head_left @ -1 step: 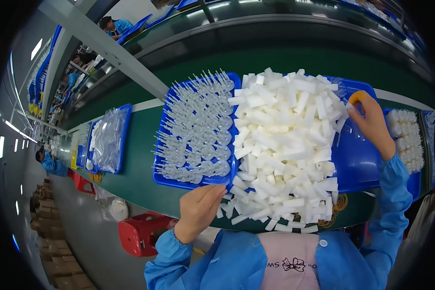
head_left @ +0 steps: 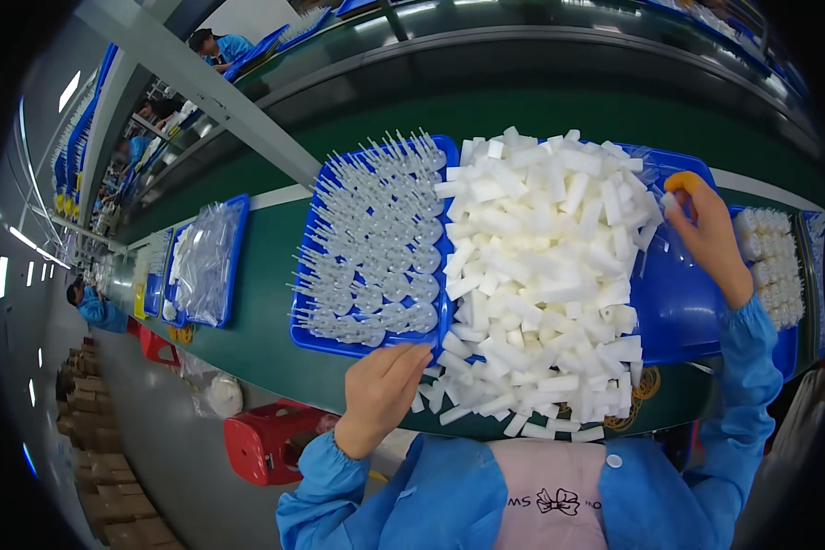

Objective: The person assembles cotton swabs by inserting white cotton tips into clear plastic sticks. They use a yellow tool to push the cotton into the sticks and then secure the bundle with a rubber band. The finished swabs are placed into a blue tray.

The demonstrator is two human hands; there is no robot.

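A big heap of white foam strips (head_left: 545, 275) spreads in front of me over the middle of the bench. At the heap's lower left my left hand (head_left: 382, 390) has its fingers pressed together, beside the near edge of a blue tray (head_left: 325, 346). That tray carries rows of clear plastic pieces (head_left: 371, 238) with thin upright stems. My right hand (head_left: 710, 240), an orange finger cover (head_left: 683, 181) on one finger, is curled above another blue tray (head_left: 674, 312) right of the heap. Something small and whitish shows at its fingertips; I cannot tell what.
At the right stands a tray of pale bundled pieces (head_left: 768, 261). Further left on the bench (head_left: 270, 302) lies a tray with clear plastic bags (head_left: 206, 266). Rubber bands (head_left: 646, 385) rest at the near edge. A red stool (head_left: 261, 445) stands below; a co-worker (head_left: 220, 48) sits beyond.
My left hand has shifted slightly up and right. My right hand has moved a little to the right, and its fingers have changed their pose slightly.
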